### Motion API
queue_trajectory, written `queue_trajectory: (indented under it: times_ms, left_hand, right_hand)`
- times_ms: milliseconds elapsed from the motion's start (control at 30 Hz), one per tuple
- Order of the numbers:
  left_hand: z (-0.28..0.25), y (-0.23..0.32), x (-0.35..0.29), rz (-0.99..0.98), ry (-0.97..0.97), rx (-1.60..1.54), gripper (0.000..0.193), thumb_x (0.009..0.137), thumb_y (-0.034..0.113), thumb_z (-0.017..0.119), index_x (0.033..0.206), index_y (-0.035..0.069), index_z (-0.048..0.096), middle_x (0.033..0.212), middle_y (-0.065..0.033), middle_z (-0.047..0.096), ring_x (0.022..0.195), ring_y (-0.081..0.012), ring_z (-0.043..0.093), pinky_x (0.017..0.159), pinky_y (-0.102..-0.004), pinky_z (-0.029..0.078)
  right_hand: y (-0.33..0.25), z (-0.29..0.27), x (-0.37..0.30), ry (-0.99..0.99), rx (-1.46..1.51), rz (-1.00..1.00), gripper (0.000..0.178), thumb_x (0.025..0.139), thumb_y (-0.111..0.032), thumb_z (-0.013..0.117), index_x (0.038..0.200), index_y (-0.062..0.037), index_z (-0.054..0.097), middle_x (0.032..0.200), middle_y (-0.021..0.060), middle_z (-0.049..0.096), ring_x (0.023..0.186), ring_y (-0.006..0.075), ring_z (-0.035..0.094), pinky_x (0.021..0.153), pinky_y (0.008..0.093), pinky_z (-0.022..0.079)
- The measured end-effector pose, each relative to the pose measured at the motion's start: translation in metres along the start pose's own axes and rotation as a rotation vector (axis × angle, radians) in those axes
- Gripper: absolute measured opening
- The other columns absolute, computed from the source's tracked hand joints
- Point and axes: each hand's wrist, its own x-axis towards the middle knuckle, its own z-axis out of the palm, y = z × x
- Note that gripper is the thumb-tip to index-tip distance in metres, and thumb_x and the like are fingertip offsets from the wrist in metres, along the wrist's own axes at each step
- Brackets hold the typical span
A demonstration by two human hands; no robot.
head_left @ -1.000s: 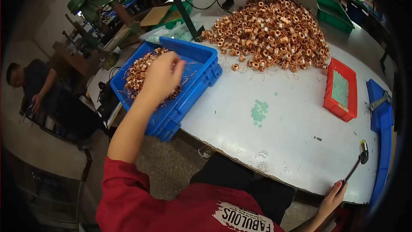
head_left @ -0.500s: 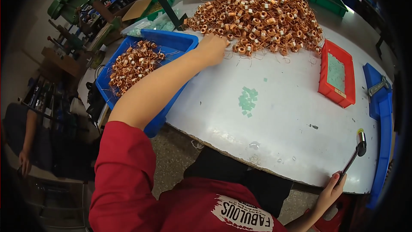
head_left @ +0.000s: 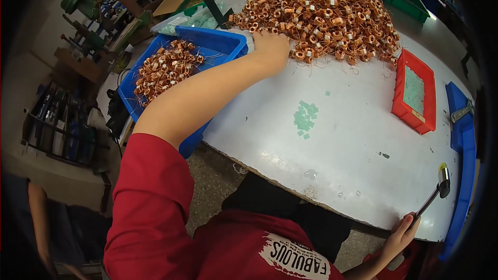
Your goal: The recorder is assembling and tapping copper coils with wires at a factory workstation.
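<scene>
At the near left edge of a large heap of copper-wire coils (head_left: 321, 15), my left hand (head_left: 272, 51) reaches in with its back toward me. Its fingers bend down over the edge of the heap and the tips are hidden, so I cannot tell whether it holds a coil. Down at the right front edge of the table, my right hand (head_left: 402, 232) is closed round the handle of a small hammer (head_left: 431, 197). The hammer has a dark shaft and a head that is part shiny metal, part black, with yellow at its far end.
A blue tray (head_left: 228, 46) with more coils lies under my left forearm. Thin pale-green squares (head_left: 305, 117) lie on the white table (head_left: 259, 119). To the right stand a red bin (head_left: 426, 124) of green pieces and blue trays (head_left: 469, 171). Another person's arm (head_left: 39, 218) shows lower left.
My left hand has shifted slightly and turned, its knuckles now along the heap's edge. The right hand keeps the hammer. The view has moved a little, and the other person has shifted at lower left.
</scene>
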Motion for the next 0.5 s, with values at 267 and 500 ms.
queue_trajectory:
  times_ms: [267,500]
  left_hand:
    - [-0.036,-0.003,-0.006,-0.08,0.139,0.155,0.022,0.074,0.008,0.065,0.093,-0.001,0.061,0.09,-0.02,0.063,0.087,-0.0295,0.057,0.07,-0.0422,0.045]
    - [-0.095,-0.013,-0.049,-0.036,-0.411,-1.587,0.025,0.086,0.005,0.059,0.108,-0.007,0.057,0.105,-0.0177,0.063,0.082,-0.0194,0.064,0.063,-0.0261,0.054]
  right_hand:
    - [0.003,0.005,0.003,0.012,0.071,-0.021,0.035,0.101,-0.035,0.042,0.094,-0.0026,0.052,0.078,-0.0005,0.045,0.066,0.0089,0.038,0.062,0.0205,0.032]
    - [0.004,0.002,0.004,0.006,0.103,-0.016,0.025,0.1,-0.027,0.044,0.093,-0.0051,0.053,0.072,-0.0031,0.044,0.061,0.0061,0.035,0.056,0.0193,0.03]
